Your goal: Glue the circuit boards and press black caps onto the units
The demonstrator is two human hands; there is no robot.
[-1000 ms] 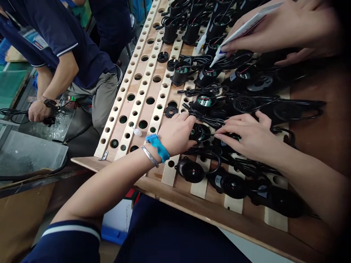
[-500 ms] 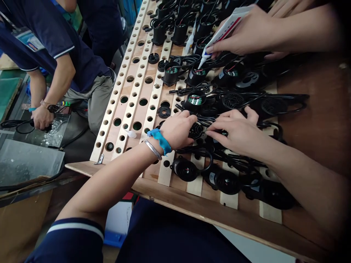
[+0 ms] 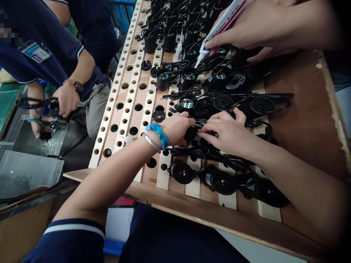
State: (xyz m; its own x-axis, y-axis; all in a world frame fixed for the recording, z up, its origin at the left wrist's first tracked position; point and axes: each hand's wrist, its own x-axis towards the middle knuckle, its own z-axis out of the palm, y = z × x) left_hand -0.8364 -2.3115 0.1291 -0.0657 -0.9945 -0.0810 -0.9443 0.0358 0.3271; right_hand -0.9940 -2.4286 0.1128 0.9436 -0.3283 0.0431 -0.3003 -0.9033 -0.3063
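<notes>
My left hand [image 3: 178, 128], with a blue band and a silver bangle at the wrist, has its fingers closed around a small black round housing [image 3: 191, 135] with a slotted cover. From the right, my right hand [image 3: 226, 129] reaches the same housing, thumb and forefinger pinched at its edge. What lies in that pinch is too small to make out. Just behind stands an open black housing [image 3: 187, 103] showing a green circuit board. In front lies a covered black housing [image 3: 181, 171] with its black cable [image 3: 189, 152].
A co-worker's hand [image 3: 236, 34] holds a white glue tube [image 3: 223, 22], its nozzle at another open housing [image 3: 188, 77]. The wooden rack [image 3: 137, 87] has rows of holes. A small white nozzle [image 3: 126, 139] lies on it. At left, another person [image 3: 46, 47] handles black cable.
My hands stay at the same housing with little movement. The view has shifted slightly. The person at left has raised one hand with the cable; the glue tube stays at the same housing.
</notes>
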